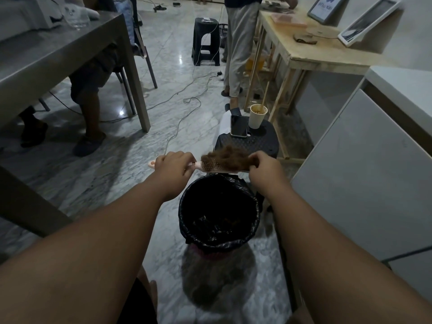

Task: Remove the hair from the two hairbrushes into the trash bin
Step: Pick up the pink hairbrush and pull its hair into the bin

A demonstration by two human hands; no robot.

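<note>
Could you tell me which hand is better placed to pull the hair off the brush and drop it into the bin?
The right hand: its fingers already pinch the hair clump, above the trash bin. The left hand holds the hairbrush by the handle.

Glossy marble floor (191, 127), crinkled shiny plastic bin liner (253, 220).

Bare forearms, no sleeves visible

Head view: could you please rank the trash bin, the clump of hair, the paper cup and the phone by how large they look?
1. Trash bin, clearly largest.
2. Clump of hair.
3. Phone and paper cup look about alike; both sit farther away, so I would not rank them.
</note>
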